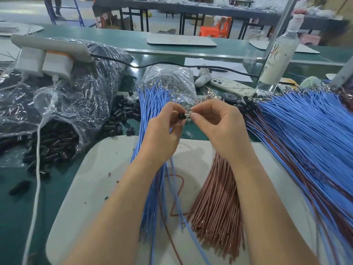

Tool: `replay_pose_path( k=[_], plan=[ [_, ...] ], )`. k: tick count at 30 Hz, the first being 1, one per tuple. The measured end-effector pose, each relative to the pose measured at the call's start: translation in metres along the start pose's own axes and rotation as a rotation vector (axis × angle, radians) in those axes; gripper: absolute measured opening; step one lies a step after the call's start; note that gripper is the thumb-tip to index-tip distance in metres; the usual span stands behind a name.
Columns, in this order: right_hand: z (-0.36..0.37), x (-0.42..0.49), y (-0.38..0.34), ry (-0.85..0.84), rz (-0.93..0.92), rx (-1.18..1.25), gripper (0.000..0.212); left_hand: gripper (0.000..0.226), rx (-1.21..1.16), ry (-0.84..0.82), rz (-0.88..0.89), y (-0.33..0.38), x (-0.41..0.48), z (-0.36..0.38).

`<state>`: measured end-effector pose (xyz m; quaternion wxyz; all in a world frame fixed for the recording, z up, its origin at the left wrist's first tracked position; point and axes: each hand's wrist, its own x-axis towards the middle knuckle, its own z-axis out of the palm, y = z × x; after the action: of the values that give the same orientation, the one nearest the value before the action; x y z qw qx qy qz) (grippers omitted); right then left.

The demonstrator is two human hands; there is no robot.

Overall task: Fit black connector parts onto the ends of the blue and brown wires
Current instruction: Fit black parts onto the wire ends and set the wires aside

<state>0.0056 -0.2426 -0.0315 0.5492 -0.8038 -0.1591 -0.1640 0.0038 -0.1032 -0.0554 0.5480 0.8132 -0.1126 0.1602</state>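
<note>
The black connector (180, 116) is held above the far edge of the white mat (107, 169), between the two hands. Its long axis runs roughly left to right, and its holed end face is turned toward the camera and the right hand (217, 125).

The left hand (164, 131) grasps the connector in curled fingers (174, 107). The right hand's thumb and forefinger pinch a small pale part (188, 114) that touches the connector. The part is too small to identify.

Two loose bundles lie on the mat, with their long axes running from near to far:
- One blue wire bundle (150, 119) passes under the left wrist.
- One brown wire bundle (217, 197) passes under the right forearm.

A bare strip of mat separates the two bundles. A third, mixed pile of blue and brown wires (305, 134) fans across the right side and over the mat's right edge.

To the left, one open clear bag (63, 111) spills black parts onto the green counter (17, 190). Further loose black parts (122, 115) lie just beside the blue bundle. Beyond the hands are one phone (233, 87) and one bottle (278, 54).
</note>
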Motion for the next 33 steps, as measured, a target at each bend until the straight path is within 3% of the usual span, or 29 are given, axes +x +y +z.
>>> replay_pose_path(
  k=[16,33],
  plan=[
    [0.001,-0.001,0.000,0.039,-0.105,-0.313,0.013,0.017,0.203,-0.023,0.080,0.004,-0.002,0.001],
    [-0.010,0.004,0.010,-0.071,0.075,-0.187,0.011,0.014,0.319,-0.101,0.024,0.005,-0.003,-0.004]
  ],
)
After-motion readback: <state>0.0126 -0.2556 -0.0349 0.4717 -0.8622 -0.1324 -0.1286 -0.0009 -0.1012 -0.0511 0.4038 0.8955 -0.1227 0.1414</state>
